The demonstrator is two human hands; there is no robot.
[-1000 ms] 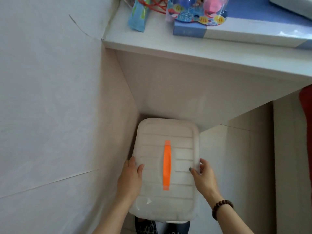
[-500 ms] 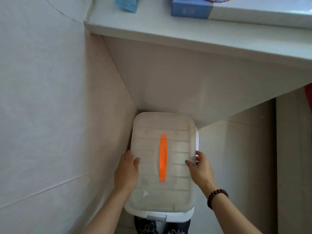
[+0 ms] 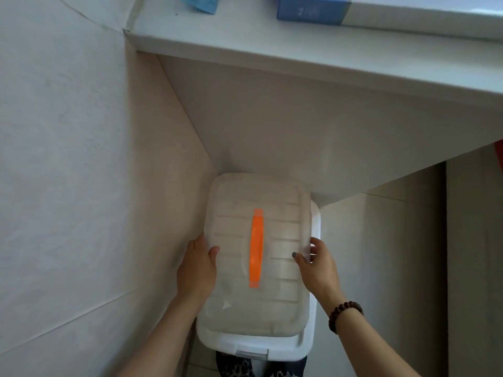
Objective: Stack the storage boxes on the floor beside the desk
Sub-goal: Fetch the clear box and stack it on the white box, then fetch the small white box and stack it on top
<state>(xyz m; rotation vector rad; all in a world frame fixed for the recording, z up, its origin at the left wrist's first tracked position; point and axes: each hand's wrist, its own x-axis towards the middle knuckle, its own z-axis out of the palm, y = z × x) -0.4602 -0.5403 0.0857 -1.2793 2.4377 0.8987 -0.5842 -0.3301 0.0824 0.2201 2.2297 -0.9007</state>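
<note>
A translucent storage box point(image 3: 255, 257) with a ribbed lid and an orange handle point(image 3: 256, 248) along its middle sits in the corner between the wall point(image 3: 81, 159) on the left and the side panel of the desk point(image 3: 299, 126). It rests over a larger white storage box point(image 3: 307, 346), whose rim shows along the right side and the near end, where a grey latch point(image 3: 251, 354) is visible. The upper box lies toward the left and far part of the lower one.

The left hand point(image 3: 196, 268) grips the upper box's left edge, its thumb lying over the lid and its fingers point(image 3: 197, 244) wrapped down the side. The right hand point(image 3: 317, 263) holds the right edge the same way, thumb on the lid and fingers curled around the rim. A bracelet point(image 3: 343, 314) of dark wooden beads circles the right wrist.

On the desk's surface, a blue-edged flat box point(image 3: 313, 12) and a light blue item point(image 3: 200, 2) lie near the top edge of the view.
</note>
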